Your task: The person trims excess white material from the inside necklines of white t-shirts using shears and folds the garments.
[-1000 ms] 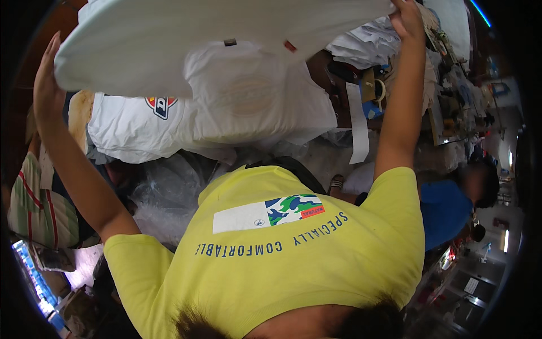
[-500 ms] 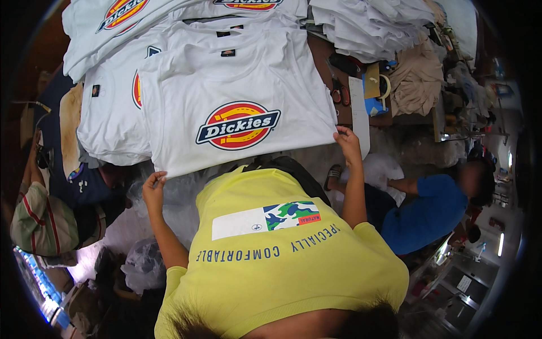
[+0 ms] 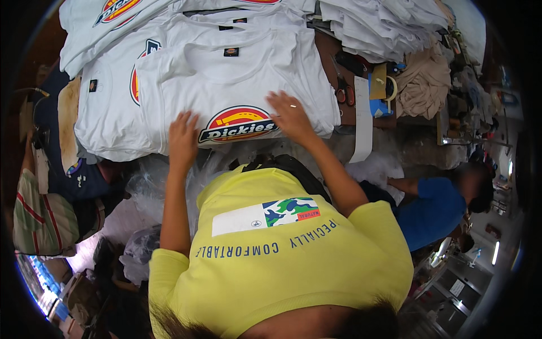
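Note:
A white T-shirt [image 3: 231,87] lies folded on the stack before me, its neckline away from me. On its front is a red, yellow and dark blue oval print [image 3: 240,123], and a small black label shows inside the neck. My left hand [image 3: 183,138] rests on the shirt just left of the print, fingers stretched out and slightly blurred. To the right of the print, my right hand [image 3: 289,114] lies on the cloth with its fingers spread and a ring on one of them. Neither hand grips anything. The shirt's near edge bends down over the table's front.
More printed white shirts [image 3: 110,113] lie left and behind. At the far right are a white cloth pile [image 3: 378,25] and a beige cloth heap [image 3: 423,82]. Scissors [image 3: 344,90], a tape roll [image 3: 390,88] and a white strip [image 3: 362,121] lie right. A person in blue [image 3: 426,209] sits at right.
Both hands have let go of the shirt's near corners and moved inward and away from me onto its front. The near edge now hangs down, partly hiding the print's lower part.

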Demonstrator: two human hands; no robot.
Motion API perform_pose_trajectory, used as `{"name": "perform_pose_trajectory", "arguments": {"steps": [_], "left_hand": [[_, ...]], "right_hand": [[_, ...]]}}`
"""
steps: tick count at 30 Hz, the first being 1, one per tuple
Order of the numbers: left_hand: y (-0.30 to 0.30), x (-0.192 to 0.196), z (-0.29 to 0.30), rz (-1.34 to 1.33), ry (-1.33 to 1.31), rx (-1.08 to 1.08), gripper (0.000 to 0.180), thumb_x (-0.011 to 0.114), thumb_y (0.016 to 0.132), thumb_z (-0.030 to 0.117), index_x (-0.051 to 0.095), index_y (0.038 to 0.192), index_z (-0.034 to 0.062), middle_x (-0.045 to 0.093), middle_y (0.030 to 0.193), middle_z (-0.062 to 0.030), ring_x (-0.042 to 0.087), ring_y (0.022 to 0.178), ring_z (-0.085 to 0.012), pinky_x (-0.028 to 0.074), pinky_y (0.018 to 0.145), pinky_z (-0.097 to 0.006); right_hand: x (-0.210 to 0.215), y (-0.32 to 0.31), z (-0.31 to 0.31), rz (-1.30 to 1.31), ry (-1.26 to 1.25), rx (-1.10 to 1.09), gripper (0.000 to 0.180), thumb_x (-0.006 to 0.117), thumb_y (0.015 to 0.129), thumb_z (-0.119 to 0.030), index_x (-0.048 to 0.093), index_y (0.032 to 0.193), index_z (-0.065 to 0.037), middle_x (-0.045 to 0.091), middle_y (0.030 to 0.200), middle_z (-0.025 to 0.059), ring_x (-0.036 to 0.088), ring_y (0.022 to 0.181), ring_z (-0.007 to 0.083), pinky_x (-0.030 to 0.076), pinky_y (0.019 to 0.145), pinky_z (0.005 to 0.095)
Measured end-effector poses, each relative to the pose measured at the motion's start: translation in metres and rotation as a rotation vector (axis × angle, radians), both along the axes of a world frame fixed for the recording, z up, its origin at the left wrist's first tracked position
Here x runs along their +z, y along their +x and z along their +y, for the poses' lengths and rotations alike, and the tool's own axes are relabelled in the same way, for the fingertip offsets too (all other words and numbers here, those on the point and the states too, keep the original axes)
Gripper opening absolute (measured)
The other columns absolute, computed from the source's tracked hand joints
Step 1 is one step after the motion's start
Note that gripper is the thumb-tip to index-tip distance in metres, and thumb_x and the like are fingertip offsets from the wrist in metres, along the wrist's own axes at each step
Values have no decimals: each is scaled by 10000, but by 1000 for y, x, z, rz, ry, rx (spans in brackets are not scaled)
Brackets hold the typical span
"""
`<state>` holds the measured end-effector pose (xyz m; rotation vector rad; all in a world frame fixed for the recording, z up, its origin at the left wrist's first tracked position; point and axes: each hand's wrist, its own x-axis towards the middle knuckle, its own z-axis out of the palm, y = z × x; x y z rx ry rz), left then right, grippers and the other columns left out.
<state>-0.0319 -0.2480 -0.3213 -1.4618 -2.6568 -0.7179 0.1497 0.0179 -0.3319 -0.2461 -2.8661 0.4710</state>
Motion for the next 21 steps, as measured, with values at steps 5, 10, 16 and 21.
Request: {"name": "perform_pose_trajectory", "arguments": {"steps": [5, 10, 16, 21], "left_hand": [[-57, -32, 57, 244, -174, -2, 540, 460, 879, 411, 391, 1330, 122, 363, 1393, -55, 283, 1312, -251, 183, 1062, -483], [-123, -22, 86, 377, -217, 26, 547, 458, 872, 437, 399, 1324, 134, 380, 1382, -40, 330, 1282, -237, 222, 1034, -470], [-191, -9, 99, 194, 112, 170, 433, 550, 855, 328, 466, 1244, 158, 517, 1161, -65, 430, 1101, -271, 313, 904, -433], [-221, 2, 99, 127, -59, 15, 362, 600, 810, 358, 589, 1086, 124, 515, 1167, -57, 426, 1099, -278, 335, 904, -418]], "right_hand": [[-32, -65, 49, -92, 250, -76, 582, 403, 892, -466, 328, 1374, -148, 320, 1427, 32, 280, 1318, 218, 201, 1064, 459], [-35, -100, 105, -42, 276, -193, 594, 377, 895, -490, 295, 1393, -176, 302, 1437, 27, 259, 1330, 184, 190, 1069, 464], [-23, -117, 131, 270, -108, -245, 357, 590, 827, -297, 544, 1153, -160, 477, 1220, 35, 421, 1141, 243, 305, 929, 456], [-12, -147, 138, 341, 100, -555, 396, 681, 743, -349, 590, 1090, -181, 494, 1130, -12, 384, 1100, 274, 281, 889, 477]]}}
